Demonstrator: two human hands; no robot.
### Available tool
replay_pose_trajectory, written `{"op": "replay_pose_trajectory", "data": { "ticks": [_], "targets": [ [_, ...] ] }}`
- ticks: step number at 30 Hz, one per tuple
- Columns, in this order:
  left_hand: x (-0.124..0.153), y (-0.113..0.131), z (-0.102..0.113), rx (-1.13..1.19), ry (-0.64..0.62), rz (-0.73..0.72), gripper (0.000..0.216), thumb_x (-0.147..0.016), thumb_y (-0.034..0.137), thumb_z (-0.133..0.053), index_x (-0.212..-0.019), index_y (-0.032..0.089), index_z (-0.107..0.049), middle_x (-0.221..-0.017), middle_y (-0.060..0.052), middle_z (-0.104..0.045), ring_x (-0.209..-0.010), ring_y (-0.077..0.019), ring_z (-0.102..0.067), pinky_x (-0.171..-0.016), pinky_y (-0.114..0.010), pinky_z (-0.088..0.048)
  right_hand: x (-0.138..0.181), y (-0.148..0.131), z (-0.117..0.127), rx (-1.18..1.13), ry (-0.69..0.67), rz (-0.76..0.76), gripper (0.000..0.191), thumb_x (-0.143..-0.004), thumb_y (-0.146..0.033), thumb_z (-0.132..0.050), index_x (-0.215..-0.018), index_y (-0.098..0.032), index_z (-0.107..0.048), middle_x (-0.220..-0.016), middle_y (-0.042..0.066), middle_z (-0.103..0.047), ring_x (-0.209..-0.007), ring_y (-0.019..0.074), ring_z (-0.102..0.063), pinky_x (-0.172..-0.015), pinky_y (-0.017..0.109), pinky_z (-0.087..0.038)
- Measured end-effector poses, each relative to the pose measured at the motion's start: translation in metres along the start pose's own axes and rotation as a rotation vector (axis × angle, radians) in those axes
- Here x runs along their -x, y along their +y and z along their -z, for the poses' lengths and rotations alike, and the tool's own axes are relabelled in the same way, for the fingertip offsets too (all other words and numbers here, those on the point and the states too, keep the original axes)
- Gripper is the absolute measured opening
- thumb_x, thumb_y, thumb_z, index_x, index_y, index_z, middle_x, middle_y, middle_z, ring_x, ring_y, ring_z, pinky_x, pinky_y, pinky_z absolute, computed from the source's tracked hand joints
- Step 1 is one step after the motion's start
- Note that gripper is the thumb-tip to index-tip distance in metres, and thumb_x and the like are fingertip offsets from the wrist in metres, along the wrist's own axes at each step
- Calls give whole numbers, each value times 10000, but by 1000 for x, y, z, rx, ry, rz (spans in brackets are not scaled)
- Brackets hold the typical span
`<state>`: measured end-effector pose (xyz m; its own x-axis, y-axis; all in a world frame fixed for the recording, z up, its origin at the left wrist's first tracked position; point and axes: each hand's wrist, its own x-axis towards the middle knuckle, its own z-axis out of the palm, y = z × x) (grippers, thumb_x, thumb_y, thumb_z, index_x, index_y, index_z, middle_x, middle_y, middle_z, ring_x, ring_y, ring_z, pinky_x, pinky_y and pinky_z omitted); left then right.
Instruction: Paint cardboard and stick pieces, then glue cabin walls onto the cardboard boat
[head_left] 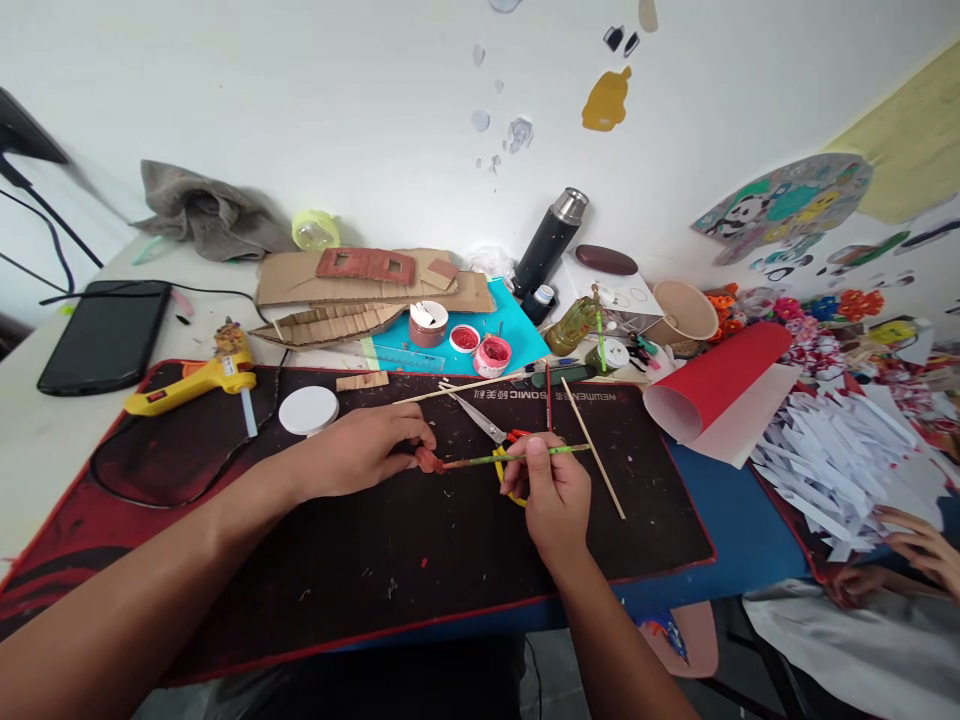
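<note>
Over the black desk mat (360, 570), my left hand (367, 447) pinches a small reddish-brown painted piece (429, 461) whose exact kind I cannot make out. My right hand (553, 492) is closed round a green-handled paintbrush (517, 457), its tip touching or nearly touching that piece. Scissors (484, 418) with red and yellow handles lie behind and partly under the brush. Thin wooden sticks (592, 448) rest near my right hand. Farther back, open jars of brown paint (427, 330) and red paint (493, 354) stand on a blue sheet (517, 320).
At left lie a yellow glue gun (199, 385), its cord, a phone (105, 337) and a white lid (308, 409). A cardboard boat hull (330, 325) and brown-painted cardboard (365, 266) are behind. A thermos (551, 240), rolled red paper (720, 380) and another person's hand (926, 545) by paper strips are right.
</note>
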<state>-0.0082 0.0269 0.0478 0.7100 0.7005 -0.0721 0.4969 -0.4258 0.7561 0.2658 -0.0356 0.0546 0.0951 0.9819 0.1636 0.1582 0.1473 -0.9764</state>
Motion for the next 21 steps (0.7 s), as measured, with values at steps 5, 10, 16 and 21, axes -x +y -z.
{"op": "replay_pose_trajectory", "data": {
  "ticks": [5, 10, 16, 21],
  "targets": [
    [1, -3, -3, -15, 29, -4, 179, -1015, 215, -618, -1150, 287, -711, -1170, -12, -743, -1073, -213, -742, -908, -293, -522, -3, -3, -5, 24, -14, 48, 474, -1136, -567, -555, -889, -204, -734, -614, -12, -664, -482, 132, -642, -460, 231, -459],
    [1, -4, -4, -9, 39, 26, 160, -1012, 246, -611, -1154, 274, -679, -1156, -24, -752, -1068, -227, -736, -905, -315, -526, -5, -2, -4, 59, -24, 49, 490, -1129, -587, -550, -884, -205, -733, -605, -12, -660, -476, 135, -635, -460, 237, -460],
    [0, 1, -1, 36, 4, 21, 137, -1032, 253, -593, -1098, 281, -710, -1185, -12, -763, -1102, -218, -734, -941, -319, -521, -6, -1, -2, 43, -12, 35, 468, -1128, -582, -563, -899, -210, -732, -614, -13, -664, -486, 141, -647, -462, 240, -456],
    [-1, 1, -2, 33, 16, 27, 141, -1025, 246, -600, -1093, 281, -719, -1181, -15, -761, -1084, -217, -736, -932, -318, -527, -8, -2, -9, 111, -44, 96, 473, -1145, -557, -528, -891, -219, -738, -623, -9, -664, -495, 143, -641, -473, 254, -463]
  ]
}}
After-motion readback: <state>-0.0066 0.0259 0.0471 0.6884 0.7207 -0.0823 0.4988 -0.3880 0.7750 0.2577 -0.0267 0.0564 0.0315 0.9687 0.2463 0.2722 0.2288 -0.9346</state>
